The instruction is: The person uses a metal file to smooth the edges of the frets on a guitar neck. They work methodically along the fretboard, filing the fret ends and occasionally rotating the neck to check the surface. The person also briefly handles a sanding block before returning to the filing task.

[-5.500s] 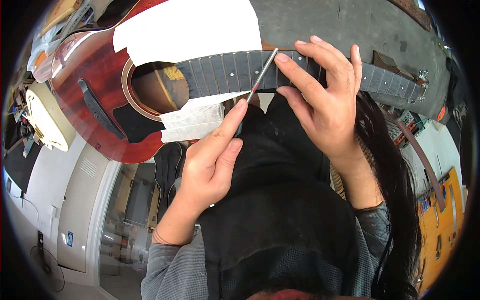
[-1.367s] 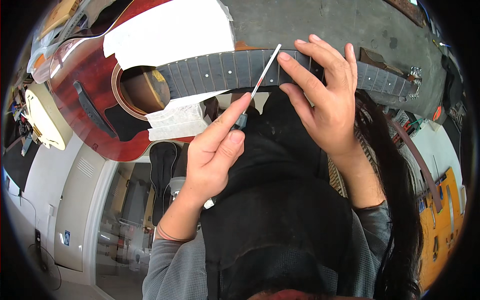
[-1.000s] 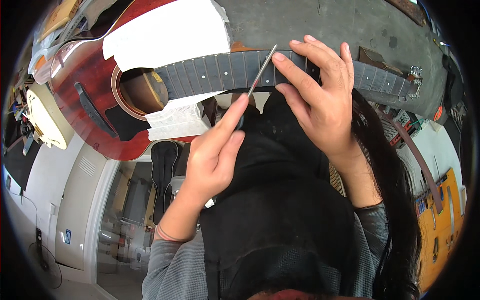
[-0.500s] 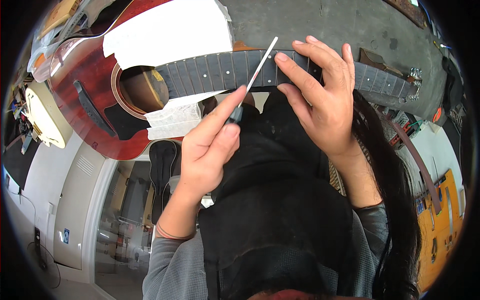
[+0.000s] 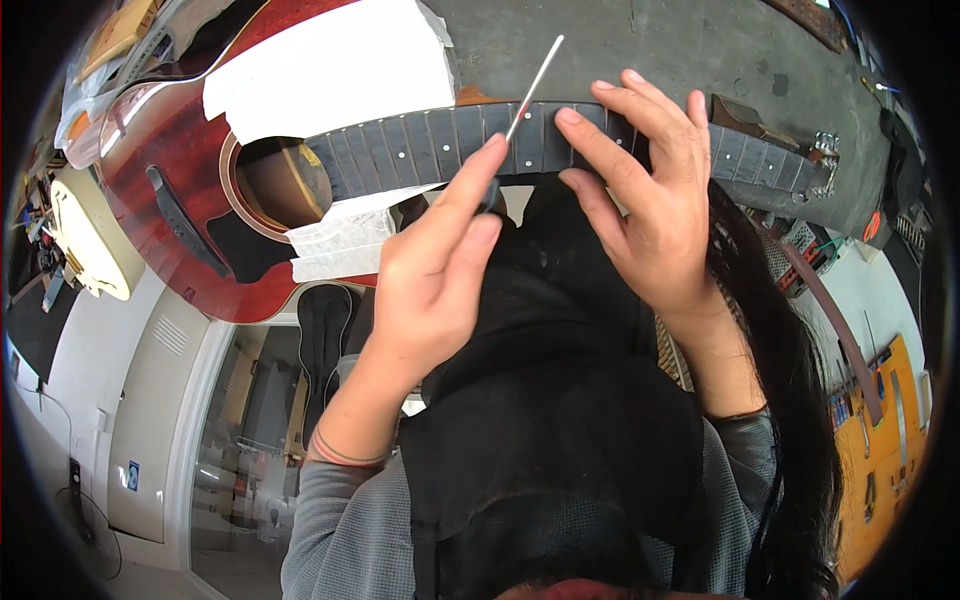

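Observation:
A red acoustic guitar (image 5: 215,285) lies across the view, its dark fretboard (image 5: 375,155) running to the right. In a closed grip, my left hand (image 5: 430,275) holds a thin metal file (image 5: 540,72) by its dark handle, index finger stretched along it. The file slants across the fretboard over the frets, its tip past the far edge. My right hand (image 5: 655,205) is beside it with fingers spread, index fingertip over the fretboard and thumb at its near edge. Whether they press on it I cannot tell. White paper (image 5: 330,65) and pale masking tape (image 5: 345,245) cover parts of the body.
The guitar rests on a grey bench (image 5: 590,50). Beyond the right hand are the headstock tuners (image 5: 825,150) and a dark block (image 5: 745,118) near the neck. A cream guitar body (image 5: 95,240) stands at the left, and an orange tool board (image 5: 880,470) at the lower right.
My left hand has moved up and slightly right, pushing the file farther past the far edge of the fretboard. The guitar has shifted slightly left; my right hand has barely moved.

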A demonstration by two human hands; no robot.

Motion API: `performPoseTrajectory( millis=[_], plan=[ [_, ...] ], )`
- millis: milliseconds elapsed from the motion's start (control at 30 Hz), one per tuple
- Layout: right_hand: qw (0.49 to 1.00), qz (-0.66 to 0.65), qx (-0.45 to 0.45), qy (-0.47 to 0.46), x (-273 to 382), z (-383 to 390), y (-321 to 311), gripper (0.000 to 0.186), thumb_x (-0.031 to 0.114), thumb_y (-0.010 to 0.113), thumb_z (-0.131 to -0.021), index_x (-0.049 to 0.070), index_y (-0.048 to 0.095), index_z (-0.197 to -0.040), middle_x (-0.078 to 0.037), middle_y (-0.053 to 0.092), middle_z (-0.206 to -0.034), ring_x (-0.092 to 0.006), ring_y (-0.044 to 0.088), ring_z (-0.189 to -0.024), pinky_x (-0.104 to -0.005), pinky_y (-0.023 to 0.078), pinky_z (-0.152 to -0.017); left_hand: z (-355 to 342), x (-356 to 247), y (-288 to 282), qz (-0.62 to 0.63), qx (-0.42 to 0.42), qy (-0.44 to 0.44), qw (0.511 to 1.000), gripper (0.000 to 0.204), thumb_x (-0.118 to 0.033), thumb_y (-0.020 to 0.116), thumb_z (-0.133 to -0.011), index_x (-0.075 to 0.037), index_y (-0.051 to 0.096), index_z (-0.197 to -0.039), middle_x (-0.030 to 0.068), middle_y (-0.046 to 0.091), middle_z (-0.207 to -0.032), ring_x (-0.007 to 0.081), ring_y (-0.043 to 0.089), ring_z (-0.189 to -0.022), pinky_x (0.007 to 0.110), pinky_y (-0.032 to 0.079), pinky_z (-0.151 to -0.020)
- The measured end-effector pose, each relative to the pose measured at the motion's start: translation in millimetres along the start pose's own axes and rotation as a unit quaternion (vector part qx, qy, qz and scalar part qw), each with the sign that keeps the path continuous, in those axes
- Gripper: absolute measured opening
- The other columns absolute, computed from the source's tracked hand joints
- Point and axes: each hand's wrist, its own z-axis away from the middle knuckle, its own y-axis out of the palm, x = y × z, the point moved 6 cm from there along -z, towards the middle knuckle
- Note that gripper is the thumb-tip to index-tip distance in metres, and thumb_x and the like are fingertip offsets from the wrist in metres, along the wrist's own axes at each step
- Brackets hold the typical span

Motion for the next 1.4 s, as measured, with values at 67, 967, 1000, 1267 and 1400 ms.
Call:
performPoseTrajectory(
  millis=[67,967,1000,1267,1400],
  plan=[
    [1.0,0.015,-0.002,0.001,-4,2,-4,0.058,0.012,0.091,-0.084,0.023,0.079,-0.139,-0.004,0.069,-0.145,-0.0326,0.062,-0.144,-0.0657,0.03,-0.13,16,8,3,0.174,0.013,-0.118,0.978,0.054,-0.007,0.06,-0.115,0.0,0.052,-0.168,-0.0048,0.059,-0.085,0.0048,0.05,-0.067,0.024,0.04,-0.059],
    [0.999,-0.008,-0.023,-0.049,-16,4,-4,0.058,0.015,0.095,-0.079,0.023,0.082,-0.135,-0.007,0.066,-0.136,-0.0308,0.064,-0.13,-0.0616,0.04,-0.122,-10,-22,29,-0.297,0.024,0.097,0.95,0.064,0.003,0.072,-0.097,-0.004,0.063,-0.16,0.0232,0.077,-0.122,0.0319,0.075,-0.081,0.038,0.061,-0.071],
    [0.998,0.0,-0.029,-0.049,-17,5,-5,0.057,0.015,0.095,-0.079,0.023,0.083,-0.134,-0.007,0.066,-0.134,-0.0309,0.063,-0.129,-0.062,0.041,-0.122,-15,-22,30,-0.308,0.016,0.126,0.943,0.065,0.003,0.072,-0.096,-0.005,0.063,-0.16,0.0207,0.078,-0.112,0.0295,0.072,-0.071,0.039,0.059,-0.064],
    [0.997,0.05,-0.039,-0.045,-21,13,-11,0.06,0.014,0.096,-0.078,0.025,0.082,-0.135,-0.008,0.065,-0.137,-0.0331,0.064,-0.132,-0.0651,0.039,-0.123,19,18,17,0.269,0.021,-0.113,0.956,0.052,-0.007,0.061,-0.115,0.002,0.055,-0.165,-0.0016,0.07,-0.1,0.0028,0.051,-0.073,0.023,0.044,-0.067],
    [0.997,0.044,-0.044,-0.046,-22,15,-9,0.062,0.013,0.096,-0.079,0.025,0.081,-0.138,-0.008,0.065,-0.139,-0.0333,0.065,-0.134,-0.066,0.038,-0.124,34,24,16,0.267,0.027,-0.131,0.954,0.052,-0.006,0.06,-0.115,0.004,0.054,-0.165,-0.0043,0.064,-0.097,0.0033,0.05,-0.072,0.022,0.042,-0.066]
  ],
)
